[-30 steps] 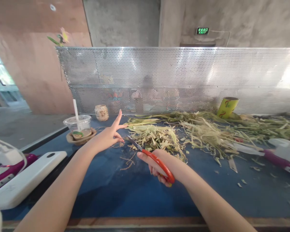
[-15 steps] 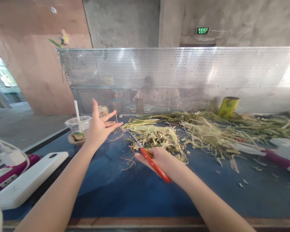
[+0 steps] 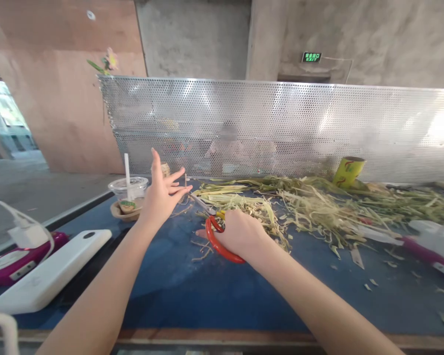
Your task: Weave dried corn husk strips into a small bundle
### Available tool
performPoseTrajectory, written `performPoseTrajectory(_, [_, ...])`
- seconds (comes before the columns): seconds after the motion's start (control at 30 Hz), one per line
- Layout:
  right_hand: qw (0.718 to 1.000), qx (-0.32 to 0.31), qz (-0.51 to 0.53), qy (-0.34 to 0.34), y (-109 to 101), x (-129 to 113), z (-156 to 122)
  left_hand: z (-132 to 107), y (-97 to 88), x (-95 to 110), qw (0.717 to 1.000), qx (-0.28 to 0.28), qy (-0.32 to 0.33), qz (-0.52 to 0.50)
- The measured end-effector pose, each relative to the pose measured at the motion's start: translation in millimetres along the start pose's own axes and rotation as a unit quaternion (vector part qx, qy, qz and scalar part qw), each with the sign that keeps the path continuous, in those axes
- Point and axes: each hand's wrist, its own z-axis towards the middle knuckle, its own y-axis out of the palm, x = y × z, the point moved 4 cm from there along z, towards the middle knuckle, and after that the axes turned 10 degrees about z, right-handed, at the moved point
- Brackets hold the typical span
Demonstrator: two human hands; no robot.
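My right hand (image 3: 240, 231) is closed around scissors (image 3: 222, 249) with red-orange handles. The blades point up and left, close to the fingertips of my left hand. My left hand (image 3: 159, 199) is raised, some fingers spread, with a thin brown strand (image 3: 185, 180) at its fingertips. How firmly the strand is pinched is hard to see. Behind and beside the scissors lies a heap of dried plant strips (image 3: 251, 207), partly covered by my right hand. A few loose brown fibres (image 3: 203, 250) rest on the blue tabletop (image 3: 207, 301).
A lidded plastic cup with a straw (image 3: 128, 185) stands left, beside a small brown dish (image 3: 120, 212). A white power bank-like block (image 3: 55, 271) and purple power strip (image 3: 25, 259) lie nearer. On the right are more dried strips (image 3: 318, 207), a yellow tube (image 3: 350, 172) and a perforated metal screen (image 3: 244, 108) behind.
The scissors have turned in my right hand, their handles spreading apart and the blades coming nearer my left fingertips. The whole view has shifted slightly, moving things on the left rightward.
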Motion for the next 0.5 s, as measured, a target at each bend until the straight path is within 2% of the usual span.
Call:
performPoseTrajectory(0.13, [1.0, 0.008, -0.009, -0.01, 3.9, -13.1, 5.6, -1.2, -4.1, 4.1, 1.0, -0.001, 0.002, 0.007])
performPoseTrajectory(0.23, [1.0, 0.011, -0.024, -0.011, 10.2, -18.3, 14.9, -4.0, -9.2, 10.8, 0.999, 0.013, 0.008, -0.033])
performPoseTrajectory(0.33, [0.999, 0.002, -0.055, 0.002, 19.2, -20.1, 30.7, -7.9, -20.8, 18.4, 0.993, 0.066, 0.012, -0.099])
performPoseTrajectory(0.43, [0.997, -0.008, -0.075, 0.014, 26.4, -21.7, 51.8, -11.1, -39.7, 20.5, 0.977, 0.163, -0.008, -0.139])
performPoseTrajectory(0.5, [0.997, -0.008, -0.077, 0.019, 27.2, -23.5, 67.1, -10.4, -46.7, 16.7, 0.973, 0.172, -0.038, -0.149])
